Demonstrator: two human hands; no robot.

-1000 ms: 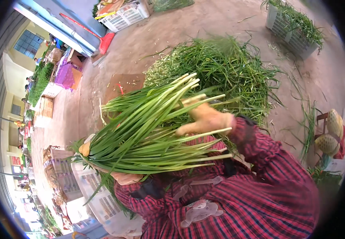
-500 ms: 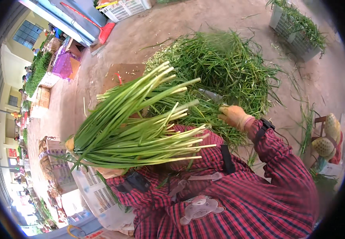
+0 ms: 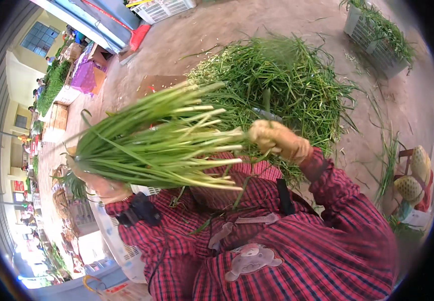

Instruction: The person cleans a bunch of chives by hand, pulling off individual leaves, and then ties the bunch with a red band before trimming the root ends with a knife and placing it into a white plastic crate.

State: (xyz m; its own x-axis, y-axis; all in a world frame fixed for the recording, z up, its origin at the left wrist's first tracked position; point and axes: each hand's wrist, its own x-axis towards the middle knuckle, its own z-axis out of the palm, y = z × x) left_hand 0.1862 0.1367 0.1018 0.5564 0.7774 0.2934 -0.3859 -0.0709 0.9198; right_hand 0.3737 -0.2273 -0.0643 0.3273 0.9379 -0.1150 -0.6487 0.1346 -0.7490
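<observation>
My left hand [image 3: 107,188] grips a large bunch of what look like chives [image 3: 151,140] by its leafy end, with the pale stalk ends fanned out to the right. Part of that hand is covered by the leaves. My gloved right hand [image 3: 281,142] is closed close to the pale stalk ends; motion blur hides what its fingers hold. Beyond it on the floor lies a big heap of loose green leaves and trimmings [image 3: 282,80]. A clear plastic piece [image 3: 267,114] lies on the heap's near part. A few loose leaves cling to the front of my checked clothing.
A white crate [image 3: 126,251] stands beside my left arm. Another crate [image 3: 377,47], topped with greens, is at the far right. A red broom or dustpan [image 3: 139,36] leans at the far left. At right are a small stool [image 3: 405,154] and patterned objects [image 3: 411,188].
The bunch has shifted left and turned slightly, its stalk ends drawn closer together. My right hand has come up from the heap toward the stalk ends, and its fingers have closed.
</observation>
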